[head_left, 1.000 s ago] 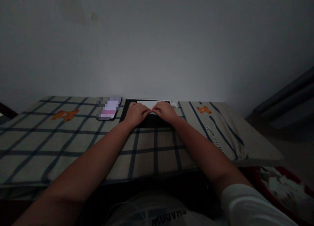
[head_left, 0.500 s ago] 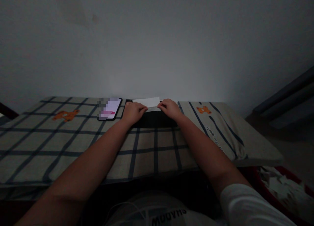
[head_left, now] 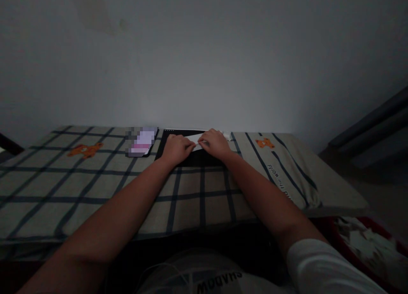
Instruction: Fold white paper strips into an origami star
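Observation:
A small piece of white paper (head_left: 196,138) lies low over a flat black mat or board (head_left: 188,161). My left hand (head_left: 178,148) pinches the paper's near edge from the left, fingertips together. From the right, my right hand (head_left: 215,144) pinches it close beside the left fingertips. The hands cover parts of the paper, so its full shape is hidden. Something small and whitish (head_left: 227,135) shows just beyond my right hand; I cannot make out what it is.
A phone (head_left: 145,141) with a lit screen lies left of the black mat. Checked cloth (head_left: 127,192) with bear prints covers the table, which stands against a wall (head_left: 204,64). A red bin (head_left: 379,226) holding paper scraps is at the lower right.
The paper's broad white face, which stood up behind my fingers, now shows as a smaller, narrower piece. My right hand has shifted left, bringing my fingertips closer together.

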A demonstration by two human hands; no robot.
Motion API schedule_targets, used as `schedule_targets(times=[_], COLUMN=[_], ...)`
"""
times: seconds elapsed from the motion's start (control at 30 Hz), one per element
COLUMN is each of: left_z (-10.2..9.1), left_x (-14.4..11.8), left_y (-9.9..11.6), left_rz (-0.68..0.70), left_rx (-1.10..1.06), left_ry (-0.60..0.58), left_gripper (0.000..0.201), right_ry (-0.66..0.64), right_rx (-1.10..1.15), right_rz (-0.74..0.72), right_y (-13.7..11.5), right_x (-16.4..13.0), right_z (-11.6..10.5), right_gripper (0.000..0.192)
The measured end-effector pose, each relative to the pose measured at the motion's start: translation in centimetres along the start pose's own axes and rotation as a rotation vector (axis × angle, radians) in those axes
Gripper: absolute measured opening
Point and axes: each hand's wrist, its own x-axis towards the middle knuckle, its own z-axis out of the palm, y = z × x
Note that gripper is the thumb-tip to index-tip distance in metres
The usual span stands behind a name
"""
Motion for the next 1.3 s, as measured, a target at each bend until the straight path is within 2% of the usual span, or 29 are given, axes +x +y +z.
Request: schedule_targets(times=[0.23,0.6,1.03,1.23,1.3], left_z=[0.0,-0.2,-0.2,-0.2,-0.3], left_x=[-0.1,-0.1,0.3,0.2,0.2], left_y=[0.2,0.2,-1.3,-1.5,-1.2], left_rz=[0.025,0.103,0.032,0.002,0.004], left_rx=[-0.009,-0.021,0.0,0.003,-0.007], left_ry=[0.019,0.052,0.018,0.006,0.006], left_gripper=[0.03,0.029,0.031,0.032,0.032], right_ry=[-0.028,-0.041,-0.053,-0.008,0.022], right_rx=[-0.012,-0.056,-0.148,-0.153,-0.126], right_rz=[-0.051,0.0,0.131,0.205,0.183], right_y=[-0.9,-0.7,2.1,2.3,1.9], right_x=[0.1,0.3,-0.2,-0.3,-0.3], right_z=[0.1,-0.3,-0.6,-1.0,-1.0], right_gripper=[0.016,0.014,0.011,0.012,0.015])
